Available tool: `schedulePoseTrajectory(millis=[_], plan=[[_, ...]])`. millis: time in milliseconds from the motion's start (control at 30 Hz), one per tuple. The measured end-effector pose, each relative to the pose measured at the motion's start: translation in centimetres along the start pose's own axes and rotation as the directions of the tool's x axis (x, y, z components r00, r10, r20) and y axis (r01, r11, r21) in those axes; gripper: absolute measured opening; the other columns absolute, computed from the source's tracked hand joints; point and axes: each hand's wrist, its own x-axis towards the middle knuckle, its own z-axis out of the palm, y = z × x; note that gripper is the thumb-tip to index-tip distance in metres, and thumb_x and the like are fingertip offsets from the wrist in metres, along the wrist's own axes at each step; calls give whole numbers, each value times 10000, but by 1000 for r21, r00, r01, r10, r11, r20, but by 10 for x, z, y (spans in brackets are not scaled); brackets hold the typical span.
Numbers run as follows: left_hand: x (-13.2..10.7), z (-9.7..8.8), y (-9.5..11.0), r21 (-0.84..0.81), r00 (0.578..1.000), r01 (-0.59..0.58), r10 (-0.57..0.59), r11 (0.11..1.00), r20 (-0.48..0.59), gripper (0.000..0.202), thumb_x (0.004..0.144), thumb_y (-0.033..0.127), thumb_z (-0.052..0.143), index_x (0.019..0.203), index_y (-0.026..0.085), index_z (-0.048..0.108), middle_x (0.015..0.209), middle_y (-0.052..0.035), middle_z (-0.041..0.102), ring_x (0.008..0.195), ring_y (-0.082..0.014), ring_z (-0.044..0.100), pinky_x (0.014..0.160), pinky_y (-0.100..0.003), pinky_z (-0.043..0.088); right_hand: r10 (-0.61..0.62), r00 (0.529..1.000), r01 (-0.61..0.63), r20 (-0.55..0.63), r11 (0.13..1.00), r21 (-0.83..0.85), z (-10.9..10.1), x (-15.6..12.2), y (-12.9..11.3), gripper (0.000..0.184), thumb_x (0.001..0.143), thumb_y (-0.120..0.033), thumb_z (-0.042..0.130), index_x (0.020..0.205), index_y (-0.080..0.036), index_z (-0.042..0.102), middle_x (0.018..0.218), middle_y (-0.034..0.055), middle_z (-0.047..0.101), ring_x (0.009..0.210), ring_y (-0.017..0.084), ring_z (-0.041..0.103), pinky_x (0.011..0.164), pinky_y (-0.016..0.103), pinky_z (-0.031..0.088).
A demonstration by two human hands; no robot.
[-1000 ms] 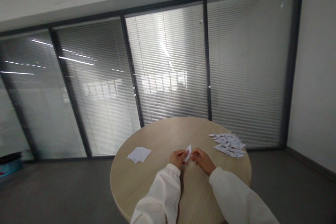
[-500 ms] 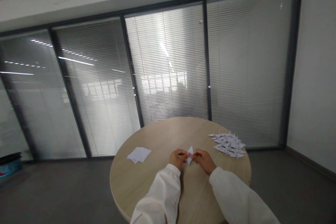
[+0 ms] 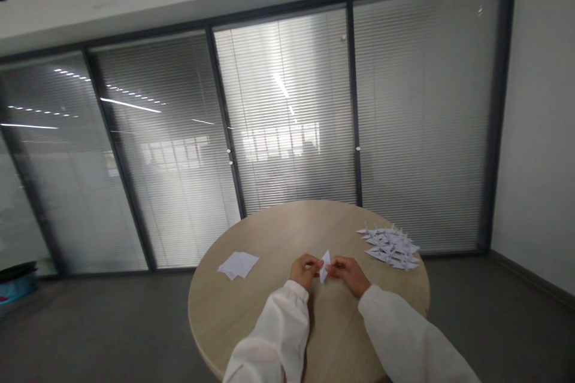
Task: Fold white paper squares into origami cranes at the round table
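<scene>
A small folded piece of white paper point(image 3: 324, 264) is pinched between both my hands just above the round wooden table point(image 3: 269, 239). My left hand point(image 3: 305, 269) grips its left side with curled fingers. My right hand point(image 3: 347, 272) grips its right side the same way. Both arms wear white sleeves. The paper stands upright, narrow and pointed at the top.
A small stack of flat white paper sheets point(image 3: 238, 264) lies on the table to the left. A pile of several folded white paper figures point(image 3: 391, 246) lies at the table's right edge. Glass partitions with blinds point(image 3: 287, 125) stand behind the table.
The paper piece has become narrower and more upright between my fingers. Both hands stay close together in nearly the same place.
</scene>
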Motion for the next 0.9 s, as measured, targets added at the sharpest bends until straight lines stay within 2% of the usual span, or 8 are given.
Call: schedulePoseTrajectory(millis=[233, 467, 567, 733, 800, 900], plan=[[2, -1, 0, 54, 999, 16, -13, 998, -48, 355, 570, 461, 631, 576, 107, 609, 608, -34, 539, 589, -138, 532, 488, -231, 480, 6, 999, -7, 45, 1000, 22, -2, 2, 7, 391, 689, -527, 526, 664, -143, 594, 639, 27, 619, 528, 127, 528, 509, 228, 410], [2, 0, -4, 28, 997, 72, -72, 997, -26, 366, 559, 472, 637, 591, 111, 593, 548, -2, 524, 529, -111, 514, 482, -223, 474, -21, 999, 21, 26, 1000, -20, -3, 0, 4, 343, 700, -478, 535, 614, -148, 569, 581, 10, 605, 499, 117, 517, 515, 228, 405], [3, 0, -7, 42, 994, 108, -107, 993, -27, 327, 568, 435, 635, 611, 115, 586, 520, 14, 497, 500, -96, 490, 458, -214, 467, -16, 1000, 16, 22, 999, -28, -2, 1, 5, 339, 710, -471, 524, 627, -146, 578, 590, 13, 608, 477, 109, 507, 487, 219, 399], [4, 1, -7, 36, 991, 63, -58, 997, -121, 239, 545, 293, 656, 722, 150, 582, 676, -1, 546, 570, -88, 496, 413, -157, 436, 6, 1000, -6, -2, 998, -69, 1, 0, 7, 344, 706, -479, 523, 652, -148, 602, 601, 19, 610, 521, 126, 535, 487, 218, 414], [4, 2, -7, 42, 994, 36, -31, 998, -106, 210, 549, 252, 642, 727, 152, 587, 679, -3, 557, 579, -92, 502, 426, -162, 440, 10, 1000, -11, -10, 995, -95, 1, 0, 6, 331, 698, -475, 536, 669, -153, 606, 617, 16, 610, 552, 132, 543, 505, 220, 424], [4, 2, -9, 75, 1000, 22, -20, 997, -18, 171, 582, 221, 604, 734, 144, 623, 647, -19, 589, 592, -113, 528, 473, -190, 454, 2, 999, -7, -39, 990, -139, 1, -1, 5, 303, 695, -458, 552, 690, -160, 607, 618, 4, 597, 558, 129, 533, 512, 216, 422]])
